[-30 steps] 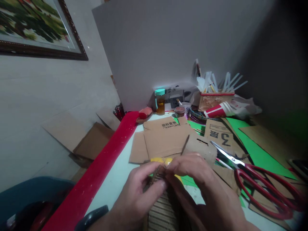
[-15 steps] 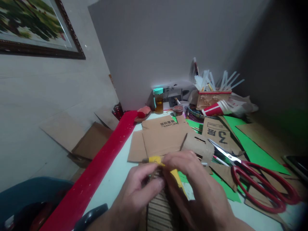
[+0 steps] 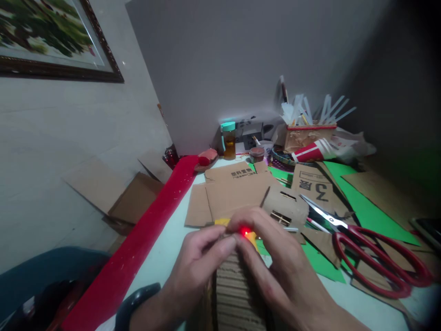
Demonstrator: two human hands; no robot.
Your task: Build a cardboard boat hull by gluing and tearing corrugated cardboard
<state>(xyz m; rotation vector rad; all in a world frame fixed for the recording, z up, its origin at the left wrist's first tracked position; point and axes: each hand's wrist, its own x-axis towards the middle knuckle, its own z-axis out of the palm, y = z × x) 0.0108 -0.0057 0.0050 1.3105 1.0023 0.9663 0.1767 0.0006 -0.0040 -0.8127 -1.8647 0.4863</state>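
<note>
A ridged cardboard piece [image 3: 237,294] lies at the bottom centre, below both hands. At its far end my left hand [image 3: 203,262] pinches its thumb and index finger together, on something too small to make out. My right hand [image 3: 275,257] is beside it, fingertips meeting the left ones. Its fingers are curled round a yellow object [image 3: 222,221], most of which is hidden behind the hands. A small red light [image 3: 245,232] glows between the right thumb and index finger.
Red-handled scissors [image 3: 344,227] lie at the right on cardboard scraps and green paper [image 3: 375,202]. A cardboard roll [image 3: 285,207] sits behind my right hand. Farther back are a bottle [image 3: 228,141], a red cup [image 3: 312,151] and a box of white sticks [image 3: 310,137]. Red cloth [image 3: 151,230] runs along the left edge.
The red light now shows at my right fingers. My fingertips have closed in, and less of the yellow object is visible. The view has shifted slightly.
</note>
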